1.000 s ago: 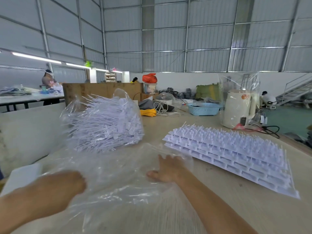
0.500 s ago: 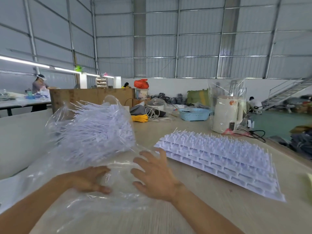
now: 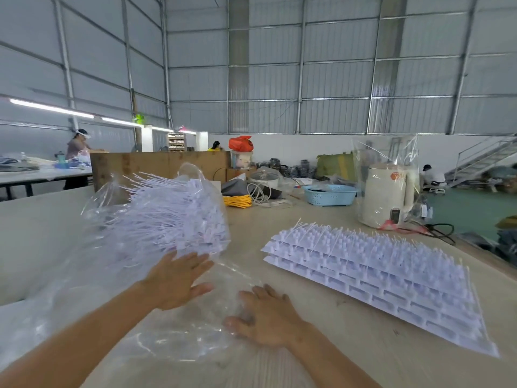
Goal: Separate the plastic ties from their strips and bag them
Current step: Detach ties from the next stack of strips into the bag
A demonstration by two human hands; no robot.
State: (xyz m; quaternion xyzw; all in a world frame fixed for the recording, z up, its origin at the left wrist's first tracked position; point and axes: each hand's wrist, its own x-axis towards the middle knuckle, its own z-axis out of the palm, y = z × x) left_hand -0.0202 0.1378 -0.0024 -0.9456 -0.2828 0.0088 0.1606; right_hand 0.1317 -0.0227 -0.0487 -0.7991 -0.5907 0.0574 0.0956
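A wide wooden tabletop (image 3: 321, 242) runs forward from the viewer, with bare surface between the two work piles and along its near right side. Its right edge drops to a green floor; its far end is crowded with a blue basket (image 3: 330, 195), a yellow cord coil (image 3: 237, 201) and a white kettle (image 3: 384, 196) wrapped in plastic.

On the left, a clear plastic bag (image 3: 173, 326) lies crumpled, its far end bulging with loose white ties (image 3: 167, 219). The left hand (image 3: 179, 281), fingers straight and spread, rests against the bag just below the ties. The right hand (image 3: 265, 315) lies flat on the bag's near right edge, fingers relaxed; whether it presses down is hard to tell.

To the right, well apart from both hands, lies a stack of white tie strips (image 3: 377, 275), untouched.
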